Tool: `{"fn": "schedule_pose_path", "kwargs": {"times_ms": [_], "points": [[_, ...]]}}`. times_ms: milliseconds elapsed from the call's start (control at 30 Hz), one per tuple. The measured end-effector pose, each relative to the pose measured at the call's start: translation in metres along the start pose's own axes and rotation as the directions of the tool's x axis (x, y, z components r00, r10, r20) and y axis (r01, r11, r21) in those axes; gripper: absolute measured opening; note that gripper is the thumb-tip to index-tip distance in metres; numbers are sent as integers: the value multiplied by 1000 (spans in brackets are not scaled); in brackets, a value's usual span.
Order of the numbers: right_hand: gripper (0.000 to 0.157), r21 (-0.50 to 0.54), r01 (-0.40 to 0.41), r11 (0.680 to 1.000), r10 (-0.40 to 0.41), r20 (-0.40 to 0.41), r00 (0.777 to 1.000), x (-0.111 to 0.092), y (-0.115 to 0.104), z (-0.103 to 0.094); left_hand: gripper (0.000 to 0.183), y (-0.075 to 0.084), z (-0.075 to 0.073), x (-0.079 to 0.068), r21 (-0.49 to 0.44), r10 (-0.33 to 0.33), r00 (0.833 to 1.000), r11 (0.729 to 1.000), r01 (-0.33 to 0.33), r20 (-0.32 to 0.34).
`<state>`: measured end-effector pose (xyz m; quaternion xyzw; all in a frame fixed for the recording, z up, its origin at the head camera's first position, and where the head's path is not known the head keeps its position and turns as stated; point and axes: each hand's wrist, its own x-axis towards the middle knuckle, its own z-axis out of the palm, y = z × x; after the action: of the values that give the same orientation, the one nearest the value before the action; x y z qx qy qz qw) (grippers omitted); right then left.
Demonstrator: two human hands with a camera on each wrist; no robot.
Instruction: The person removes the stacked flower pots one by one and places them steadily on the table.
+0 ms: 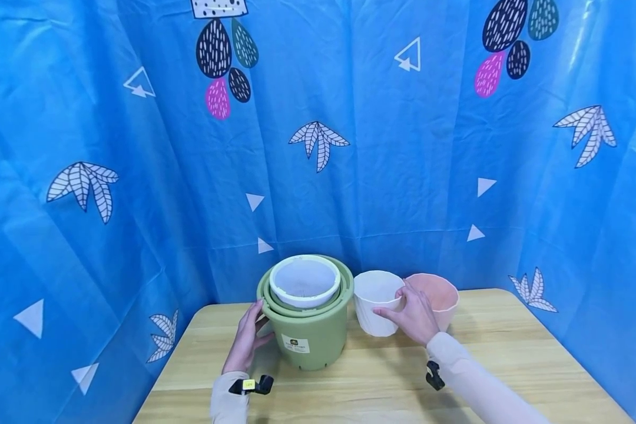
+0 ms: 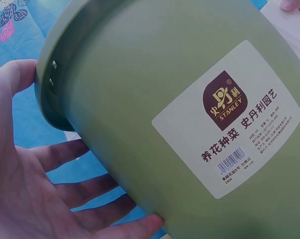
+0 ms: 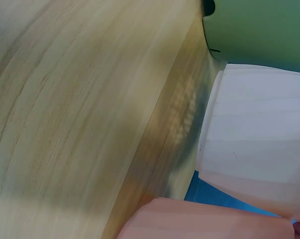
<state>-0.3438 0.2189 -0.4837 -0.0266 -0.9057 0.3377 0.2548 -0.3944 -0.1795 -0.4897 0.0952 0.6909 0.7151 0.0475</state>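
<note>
A large green flowerpot (image 1: 323, 338) stands on the table, with a smaller green pot and a round white pot (image 1: 304, 280) nested inside it. Against its left side rests my left hand (image 1: 244, 337); in the left wrist view the thumb touches the rim and the extended fingers touch the wall beside a white label (image 2: 227, 119). To the right, my right hand (image 1: 414, 315) pinches the rim of a white faceted flowerpot (image 1: 372, 312), which looks slightly tilted. Behind that hand stands a pink flowerpot (image 1: 437, 288). Most of the right hand is out of the right wrist view.
The wooden table (image 1: 509, 365) extends in front of the pots and to both sides. A blue patterned curtain (image 1: 381, 176) hangs close behind its back edge and along the sides. The white pot sits between the green and pink ones.
</note>
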Motion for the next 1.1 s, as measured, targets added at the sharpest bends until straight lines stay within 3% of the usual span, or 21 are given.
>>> {"fn": "schedule_pose_path", "kwargs": {"times_ms": [267,833,1100], "points": [[65,-28,19,999,-19,-14,1000,0,-1,0,70,1,1,1,-4,1,1000,1000,-1,-10],[62,-202,192,960,-192,18,981,0,11,4,71,2,2,2,-15,4,1000,1000,-5,-20],[54,-209,184,960,-175,64,983,0,17,3,70,0,2,1,-10,3,1000,1000,-3,-20]]}}
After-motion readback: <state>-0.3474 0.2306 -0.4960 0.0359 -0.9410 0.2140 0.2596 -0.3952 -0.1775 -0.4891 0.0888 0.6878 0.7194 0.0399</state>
